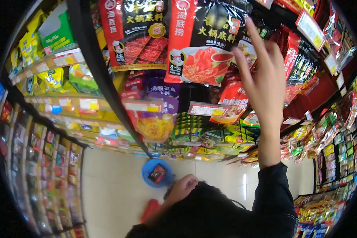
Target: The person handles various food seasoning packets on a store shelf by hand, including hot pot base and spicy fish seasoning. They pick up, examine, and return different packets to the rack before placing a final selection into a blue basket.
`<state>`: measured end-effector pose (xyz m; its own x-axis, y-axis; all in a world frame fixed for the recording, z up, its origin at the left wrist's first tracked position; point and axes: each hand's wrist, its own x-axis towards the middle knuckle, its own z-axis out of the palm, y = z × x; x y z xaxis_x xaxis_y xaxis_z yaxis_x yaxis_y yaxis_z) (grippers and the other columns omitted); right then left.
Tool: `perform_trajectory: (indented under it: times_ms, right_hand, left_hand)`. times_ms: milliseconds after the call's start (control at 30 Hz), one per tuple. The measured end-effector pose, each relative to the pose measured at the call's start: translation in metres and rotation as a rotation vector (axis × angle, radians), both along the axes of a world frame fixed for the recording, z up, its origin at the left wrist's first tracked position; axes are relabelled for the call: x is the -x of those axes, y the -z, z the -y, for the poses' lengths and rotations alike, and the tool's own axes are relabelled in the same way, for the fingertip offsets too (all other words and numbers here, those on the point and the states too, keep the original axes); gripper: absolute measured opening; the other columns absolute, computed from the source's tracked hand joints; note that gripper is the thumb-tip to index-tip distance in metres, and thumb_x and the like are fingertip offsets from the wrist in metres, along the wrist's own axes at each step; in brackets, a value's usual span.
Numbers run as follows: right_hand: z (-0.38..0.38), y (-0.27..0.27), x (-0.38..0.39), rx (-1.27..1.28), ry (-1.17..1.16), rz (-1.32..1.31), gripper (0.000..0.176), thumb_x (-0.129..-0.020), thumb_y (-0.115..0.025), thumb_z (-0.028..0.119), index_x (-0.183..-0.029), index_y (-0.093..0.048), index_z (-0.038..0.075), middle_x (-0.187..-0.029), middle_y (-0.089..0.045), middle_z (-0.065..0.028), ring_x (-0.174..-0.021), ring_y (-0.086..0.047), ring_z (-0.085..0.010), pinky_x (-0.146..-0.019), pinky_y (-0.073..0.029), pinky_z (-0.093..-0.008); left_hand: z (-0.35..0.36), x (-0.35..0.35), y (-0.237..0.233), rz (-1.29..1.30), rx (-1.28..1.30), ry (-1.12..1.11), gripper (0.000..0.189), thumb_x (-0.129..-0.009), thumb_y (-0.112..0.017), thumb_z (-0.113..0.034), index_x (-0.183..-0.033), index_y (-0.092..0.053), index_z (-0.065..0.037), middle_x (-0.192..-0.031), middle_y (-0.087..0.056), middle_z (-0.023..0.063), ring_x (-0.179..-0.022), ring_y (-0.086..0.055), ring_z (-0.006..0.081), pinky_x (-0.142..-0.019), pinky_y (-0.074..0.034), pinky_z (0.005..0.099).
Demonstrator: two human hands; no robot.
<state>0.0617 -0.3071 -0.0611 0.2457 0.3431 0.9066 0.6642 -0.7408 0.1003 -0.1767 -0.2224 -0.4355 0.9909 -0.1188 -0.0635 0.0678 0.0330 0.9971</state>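
My right hand (265,75) is raised to the shelf with its fingers apart. Its index finger and thumb are right at the right edge of a black-and-red hot pot base packet (206,43), which has a picture of sliced food on its front. A similar hot pot base packet (141,35) hangs to the left of that one. My left hand (182,188) is low, in front of my body, with its fingers curled in and nothing showing in them. Close to it, a blue basket (145,173) on the floor holds a dark packet (158,173).
Purple packets (160,107) and red packets (233,101) fill the lower shelf behind price tags (208,108). A dark shelf post (107,79) slants down on the left. More stocked shelves (43,170) line the aisle, and a red thing (150,210) is near my left forearm.
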Motion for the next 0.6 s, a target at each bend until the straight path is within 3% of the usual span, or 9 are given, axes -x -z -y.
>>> perform_trajectory:
  times_ms: [100, 133, 167, 233, 267, 333, 367, 500, 600]
  right_hand:
    - [0.052, 0.045, 0.059, -0.010, -0.250, -0.313, 0.037, -0.089, -0.069, 0.015, -0.125, -0.068, 0.006, -0.095, -0.070, -0.0126, -0.085, -0.064, -0.0246, -0.072, -0.049, -0.0335]
    - [0.078, 0.064, 0.070, 0.066, -0.506, -0.591, 0.030, -0.088, -0.071, 0.011, -0.117, -0.072, 0.007, -0.088, -0.068, -0.0106, -0.077, -0.063, -0.0251, -0.067, -0.049, -0.0349]
    - [0.098, 0.085, 0.075, 0.133, -0.769, -0.864, 0.024, -0.087, -0.072, 0.007, -0.110, -0.076, 0.007, -0.080, -0.066, -0.0086, -0.068, -0.062, -0.0256, -0.062, -0.050, -0.0363]
    - [0.116, 0.121, 0.083, 0.134, -0.953, -1.278, 0.016, -0.089, -0.069, 0.007, -0.103, -0.077, 0.007, -0.073, -0.065, -0.0055, -0.060, -0.059, -0.0216, -0.057, -0.048, -0.0324]
    - [0.123, 0.145, 0.087, 0.037, -0.901, -1.329, 0.015, -0.091, -0.068, 0.008, -0.103, -0.077, 0.008, -0.074, -0.065, -0.0051, -0.059, -0.058, -0.0188, -0.056, -0.047, -0.0312]
    - [0.135, 0.198, 0.097, -0.162, -0.795, -1.419, 0.015, -0.093, -0.066, 0.008, -0.104, -0.076, 0.008, -0.075, -0.066, -0.0041, -0.057, -0.056, -0.0133, -0.053, -0.045, -0.0288]
    - [0.143, 0.221, 0.101, -0.234, -0.693, -1.492, 0.015, -0.094, -0.065, 0.009, -0.105, -0.076, 0.008, -0.075, -0.067, -0.0039, -0.057, -0.055, -0.0118, -0.053, -0.044, -0.0281]
    - [0.179, 0.284, 0.114, -0.430, -0.427, -1.663, 0.017, -0.094, -0.064, 0.008, -0.108, -0.074, 0.009, -0.078, -0.070, -0.0028, -0.058, -0.050, -0.0066, -0.055, -0.043, -0.0254]
    - [0.209, 0.317, 0.122, -0.540, -0.364, -1.661, 0.017, -0.094, -0.064, 0.007, -0.108, -0.074, 0.009, -0.079, -0.071, -0.0034, -0.058, -0.052, -0.0071, -0.056, -0.044, -0.0244]
  left_hand:
    - [-0.016, 0.025, 0.045, -0.218, -0.049, -0.044, 0.014, -0.096, -0.062, -0.012, -0.106, -0.065, -0.002, -0.098, -0.068, 0.0088, -0.086, -0.068, 0.0179, -0.078, -0.054, 0.0312]
    - [-0.026, 0.036, 0.055, -0.199, -0.153, -0.081, 0.017, -0.097, -0.060, -0.013, -0.107, -0.067, -0.002, -0.096, -0.069, 0.0100, -0.084, -0.069, 0.0191, -0.076, -0.054, 0.0315]
    - [-0.042, 0.053, 0.091, 0.091, -0.419, -0.032, 0.019, -0.098, -0.059, -0.017, -0.109, -0.068, -0.004, -0.094, -0.070, 0.0099, -0.079, -0.069, 0.0203, -0.073, -0.055, 0.0315]
    - [-0.075, 0.090, 0.133, -0.108, -0.419, 0.163, 0.022, -0.096, -0.062, -0.017, -0.112, -0.066, -0.003, -0.094, -0.070, 0.0100, -0.079, -0.070, 0.0211, -0.072, -0.056, 0.0316]
    - [-0.086, 0.101, 0.134, -0.256, -0.335, 0.217, 0.024, -0.095, -0.063, -0.017, -0.115, -0.065, -0.003, -0.094, -0.070, 0.0099, -0.078, -0.070, 0.0213, -0.071, -0.056, 0.0316]
    - [-0.094, 0.106, 0.075, -0.723, 0.219, 0.148, 0.029, -0.094, -0.065, -0.014, -0.120, -0.062, -0.002, -0.091, -0.069, 0.0096, -0.078, -0.070, 0.0208, -0.070, -0.057, 0.0317]
    - [-0.094, 0.110, 0.082, -0.867, 0.083, 0.285, 0.039, -0.094, -0.065, -0.008, -0.131, -0.054, -0.001, -0.095, -0.067, 0.0076, -0.086, -0.069, 0.0185, -0.076, -0.057, 0.0307]
    - [-0.083, 0.141, 0.131, -0.908, 0.353, 0.264, 0.045, -0.095, -0.064, -0.005, -0.137, -0.048, -0.003, -0.104, -0.064, 0.0049, -0.093, -0.066, 0.0148, -0.079, -0.054, 0.0277]
    - [-0.072, 0.145, 0.116, -0.908, 0.437, 0.313, 0.051, -0.095, -0.064, -0.005, -0.142, -0.043, -0.005, -0.111, -0.060, 0.0022, -0.099, -0.061, 0.0114, -0.081, -0.050, 0.0248]
